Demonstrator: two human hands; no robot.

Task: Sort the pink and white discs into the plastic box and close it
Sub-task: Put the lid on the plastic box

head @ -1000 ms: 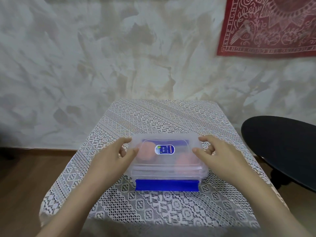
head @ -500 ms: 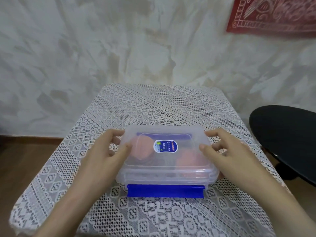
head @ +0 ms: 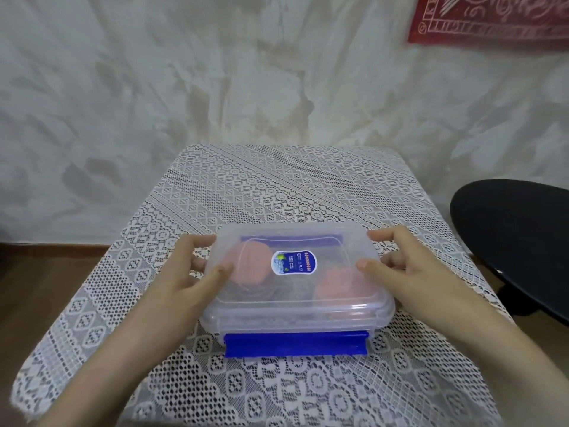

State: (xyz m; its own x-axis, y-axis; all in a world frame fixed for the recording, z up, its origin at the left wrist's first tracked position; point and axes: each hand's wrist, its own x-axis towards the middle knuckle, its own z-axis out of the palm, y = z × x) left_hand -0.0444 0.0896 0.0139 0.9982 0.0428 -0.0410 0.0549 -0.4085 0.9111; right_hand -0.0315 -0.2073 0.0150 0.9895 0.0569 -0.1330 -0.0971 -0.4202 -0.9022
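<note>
**Single head view, angled down**

One wide-angle camera sits on the person's head, facing forward and down. It looks from near over the counter (head: 277, 186), with the box (head: 308, 303) close below centre and the wall (head: 154, 87) filling the upper half.

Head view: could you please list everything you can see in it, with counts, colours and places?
tablecloth: one, white lace, covering the table
plastic box: one, clear, middle of the tablecloth
lid: one, clear with a blue-and-white label, on the box
latch: one, blue, at the box's near side
pink discs: count unclear, pink, inside the box at left and right
wall hanging: one, red, top right
seat: one, black, right edge
floor: brown wood, left
left-hand grip: holds the lid's left end, thumb on top
right-hand grip: holds the lid's right end, thumb on top
</note>
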